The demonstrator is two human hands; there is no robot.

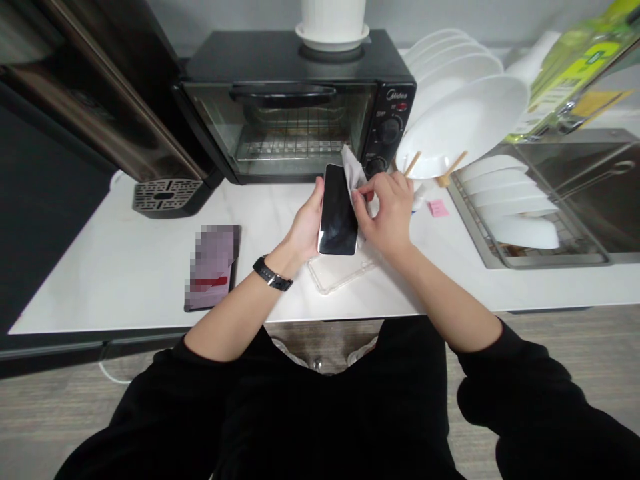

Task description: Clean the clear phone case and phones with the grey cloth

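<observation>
My left hand (306, 227) grips a smartphone (337, 217) along its left side, with the dark screen facing up at me. At the phone's upper right edge, my right hand (387, 210) pinches a light grey cloth (353, 168); part of the cloth is hidden behind my fingers. Beneath the phone, a clear phone case (327, 279) lies on the white counter (280, 300), partly covered by my right hand and the phone. A second device with a blurred screen (215, 267) rests on the counter to the left of my left forearm.
Behind my hands stands a black toaster oven (295, 130) with a white pot (333, 23) on top. To the right are white plates (470, 117) in a rack, a pink sticky note (439, 208) and a sink (610, 200). A drink machine's drip tray (165, 195) sits left.
</observation>
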